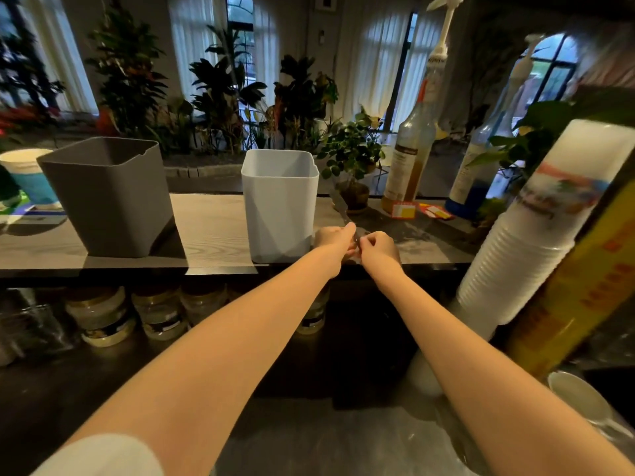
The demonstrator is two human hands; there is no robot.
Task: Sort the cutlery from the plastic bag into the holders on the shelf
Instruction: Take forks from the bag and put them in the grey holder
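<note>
Two square holders stand on the wooden shelf (209, 231): a dark grey holder (110, 197) at the left and a white holder (280, 204) in the middle. Just right of the white holder, my left hand (333, 238) pinches a clear plastic piece of cutlery (340, 204) that points up and away from me. My right hand (378, 247) is curled beside it and pinches something clear and crinkled at the cutlery's lower end. Whether that is the plastic bag I cannot tell. Both hands hover at the shelf's front edge.
Two pump bottles (410, 156) (481, 166) and a small potted plant (354, 163) stand at the shelf's right. A tall stack of white cups (529, 235) leans at the right. Jars (103, 314) sit under the shelf. A paper cup (25, 176) stands far left.
</note>
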